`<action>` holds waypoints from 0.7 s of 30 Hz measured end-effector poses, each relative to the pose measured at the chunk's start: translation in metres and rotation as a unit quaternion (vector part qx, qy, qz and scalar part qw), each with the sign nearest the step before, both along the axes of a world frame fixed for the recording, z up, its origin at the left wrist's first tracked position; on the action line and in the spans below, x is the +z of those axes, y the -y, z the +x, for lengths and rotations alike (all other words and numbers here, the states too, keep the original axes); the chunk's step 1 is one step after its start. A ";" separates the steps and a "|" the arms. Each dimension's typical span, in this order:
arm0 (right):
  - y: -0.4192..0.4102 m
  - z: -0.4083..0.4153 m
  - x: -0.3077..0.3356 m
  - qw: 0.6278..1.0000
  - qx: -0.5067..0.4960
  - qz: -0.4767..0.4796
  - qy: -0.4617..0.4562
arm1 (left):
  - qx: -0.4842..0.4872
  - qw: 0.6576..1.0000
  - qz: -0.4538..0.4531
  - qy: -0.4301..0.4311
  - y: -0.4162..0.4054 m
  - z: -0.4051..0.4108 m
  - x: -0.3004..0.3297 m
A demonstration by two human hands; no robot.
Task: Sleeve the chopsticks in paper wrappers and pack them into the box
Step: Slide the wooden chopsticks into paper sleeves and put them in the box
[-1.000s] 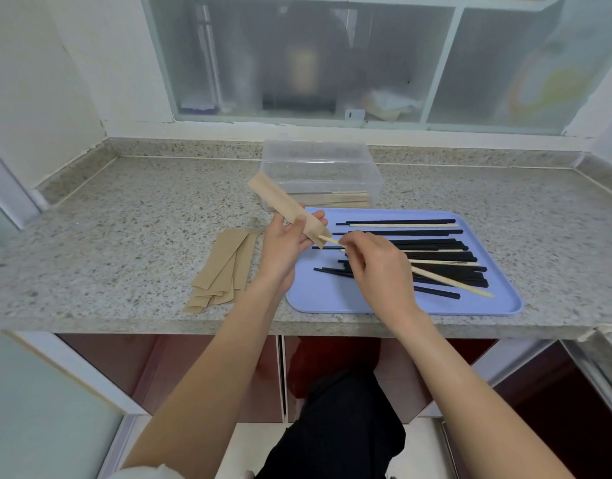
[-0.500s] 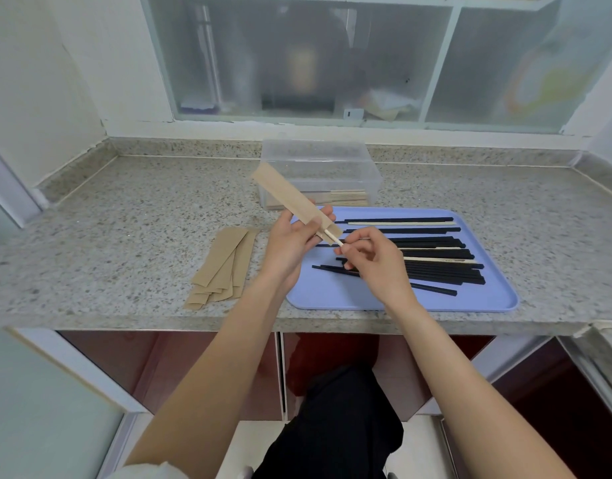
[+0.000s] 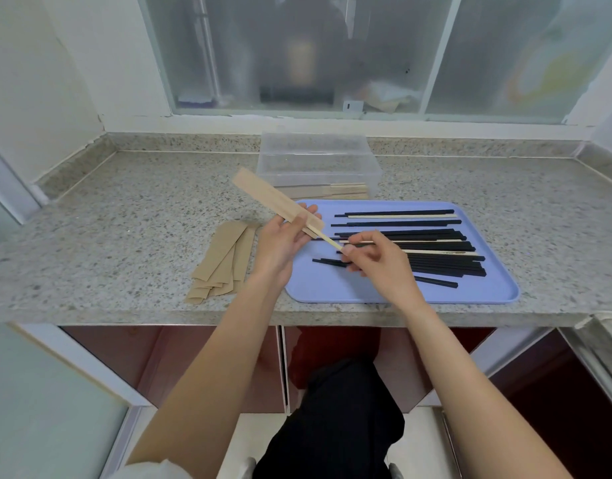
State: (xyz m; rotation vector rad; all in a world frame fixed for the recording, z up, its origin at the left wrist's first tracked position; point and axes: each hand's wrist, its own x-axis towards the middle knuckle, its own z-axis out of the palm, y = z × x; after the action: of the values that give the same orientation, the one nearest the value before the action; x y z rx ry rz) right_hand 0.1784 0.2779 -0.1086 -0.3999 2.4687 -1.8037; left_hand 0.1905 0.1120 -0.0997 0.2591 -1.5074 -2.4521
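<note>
Sleeving: left hand (image 3: 283, 236) grips tan paper wrapper (image 3: 275, 202) pointing ten o'clock; right hand (image 3: 377, 261) pinches pale wooden chopstick (image 3: 327, 240), needing a final push home.

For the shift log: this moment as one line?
left hand: holds wrapper | right hand: pushing light chopstick in | box: some packed

Speckled grey polished-stone counter (image 3: 124, 216) holding a smooth matt lilac plastic tray (image 3: 484, 288) of glossy black chopsticks (image 3: 436, 262) and pale bare-wood chopsticks (image 3: 404, 216), a clear glossy plastic box (image 3: 318, 160), and flat matt brown kraft-paper sleeves (image 3: 221, 261)
</note>
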 end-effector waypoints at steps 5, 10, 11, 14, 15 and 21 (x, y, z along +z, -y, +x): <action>-0.033 0.001 -0.005 0.998 0.026 0.058 0.007 | 0.029 0.999 0.030 -0.012 0.019 -0.004 0.006; -0.029 0.006 -0.010 0.999 0.004 0.019 -0.028 | 0.013 0.999 0.029 0.014 0.009 -0.003 0.004; -0.026 0.007 -0.011 0.999 0.001 0.011 -0.031 | 0.010 0.999 0.026 0.020 0.005 -0.003 0.004; -0.017 0.006 -0.014 0.998 -0.020 -0.003 -0.052 | 0.013 0.999 0.001 0.036 -0.005 -0.003 -0.002; -0.015 0.005 -0.014 0.998 -0.030 0.002 -0.062 | 0.015 0.999 -0.003 0.038 -0.008 -0.004 -0.004; -0.023 0.004 -0.004 1.000 0.010 0.018 -0.019 | 0.105 0.994 -0.003 0.025 -0.007 -0.004 -0.003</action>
State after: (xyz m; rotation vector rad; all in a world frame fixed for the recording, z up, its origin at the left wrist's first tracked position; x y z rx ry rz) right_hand 0.1821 0.3006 -0.1124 -0.4598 2.5093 -1.7575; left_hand 0.1868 0.1188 -0.1023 0.4567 -1.4275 -2.2910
